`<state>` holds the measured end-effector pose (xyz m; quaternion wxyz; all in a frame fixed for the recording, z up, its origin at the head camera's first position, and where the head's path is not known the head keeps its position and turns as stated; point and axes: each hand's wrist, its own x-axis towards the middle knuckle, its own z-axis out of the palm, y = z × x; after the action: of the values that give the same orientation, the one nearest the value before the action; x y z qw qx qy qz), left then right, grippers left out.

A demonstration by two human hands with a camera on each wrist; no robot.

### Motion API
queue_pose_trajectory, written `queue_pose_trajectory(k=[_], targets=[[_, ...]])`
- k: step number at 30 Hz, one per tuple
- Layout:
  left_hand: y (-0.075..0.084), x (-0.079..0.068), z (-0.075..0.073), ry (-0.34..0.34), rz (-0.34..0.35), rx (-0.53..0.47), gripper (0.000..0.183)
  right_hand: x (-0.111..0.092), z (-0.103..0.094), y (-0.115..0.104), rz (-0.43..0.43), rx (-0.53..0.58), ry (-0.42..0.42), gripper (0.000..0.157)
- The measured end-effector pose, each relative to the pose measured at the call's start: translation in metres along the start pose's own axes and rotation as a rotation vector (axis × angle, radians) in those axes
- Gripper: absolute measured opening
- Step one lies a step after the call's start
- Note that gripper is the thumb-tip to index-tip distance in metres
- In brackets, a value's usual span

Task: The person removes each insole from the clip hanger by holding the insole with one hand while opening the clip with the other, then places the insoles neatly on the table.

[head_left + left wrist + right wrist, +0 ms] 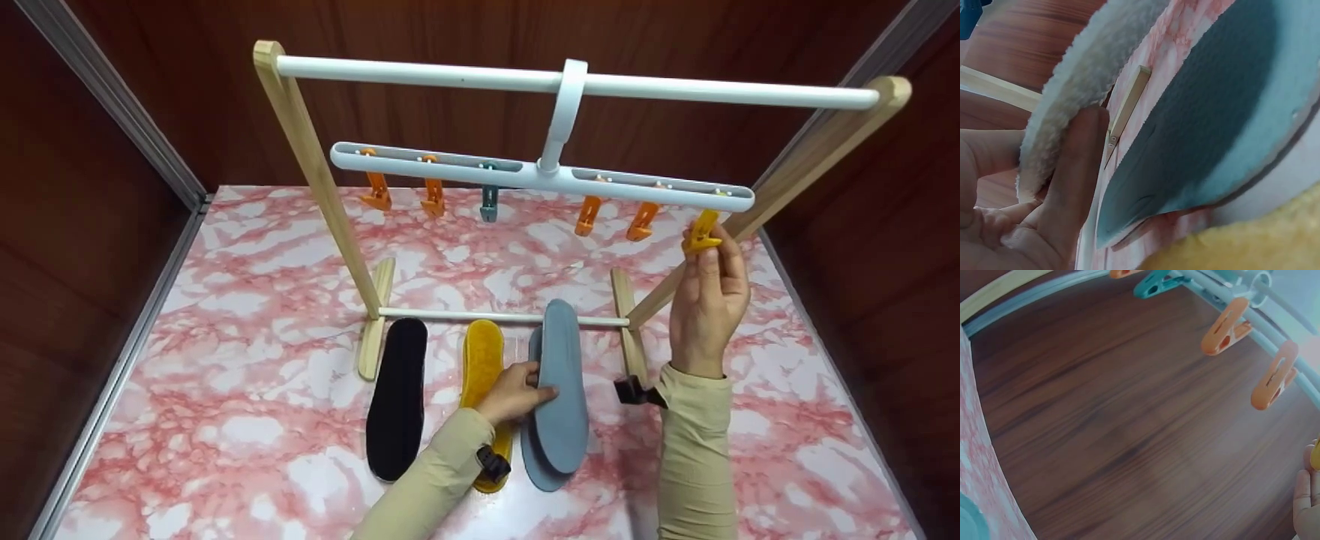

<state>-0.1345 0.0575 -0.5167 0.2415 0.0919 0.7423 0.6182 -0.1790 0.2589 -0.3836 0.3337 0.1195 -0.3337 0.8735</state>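
My left hand (517, 394) pinches the edge of a grey-blue insole (564, 382) between thumb and fingers; in the left wrist view that insole (1081, 84) shows a fluffy pale side. It is raised over a matching grey-blue insole (538, 471), which lies on the surface, partly hidden. A yellow insole (484, 352) lies under my left wrist, and a black insole (397, 405) lies left of it. Up at the hanger's right end, my right hand (709, 307) holds a yellow clip (705, 229), thumb in front and fingers behind.
A white clip hanger (450, 169) hangs by its hook from the white top rail (420, 73) of a wooden-sided rack. Several orange clips (590, 216) and one dark green clip (489, 202) dangle from it. Brown wood panels (480, 30) enclose the pink marbled surface (255, 431).
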Motion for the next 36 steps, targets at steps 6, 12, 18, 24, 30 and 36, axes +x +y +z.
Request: queue_pose_trajectory(k=[6,12,18,24,30,36], targets=[[-0.007,-0.002,0.001,-0.011,-0.036,-0.011,0.037,-0.001,-0.002,-0.001,-0.011,-0.024,0.014,0.044],[-0.011,-0.005,0.002,-0.029,-0.061,-0.042,0.036,-0.001,-0.001,-0.003,-0.023,0.0,0.026,0.035],[-0.013,-0.008,0.002,-0.052,-0.087,-0.062,0.035,-0.001,0.0,-0.006,-0.038,0.0,0.023,0.028],[-0.016,-0.01,0.003,-0.032,-0.066,0.023,0.033,-0.002,-0.001,-0.005,-0.034,-0.001,0.006,0.028],[-0.017,-0.012,0.005,0.072,-0.016,0.197,0.03,-0.001,-0.003,-0.003,-0.031,0.012,0.023,0.032],[-0.014,-0.015,0.009,0.163,0.055,0.402,0.038,-0.003,-0.005,-0.003,-0.024,0.008,0.031,0.033]])
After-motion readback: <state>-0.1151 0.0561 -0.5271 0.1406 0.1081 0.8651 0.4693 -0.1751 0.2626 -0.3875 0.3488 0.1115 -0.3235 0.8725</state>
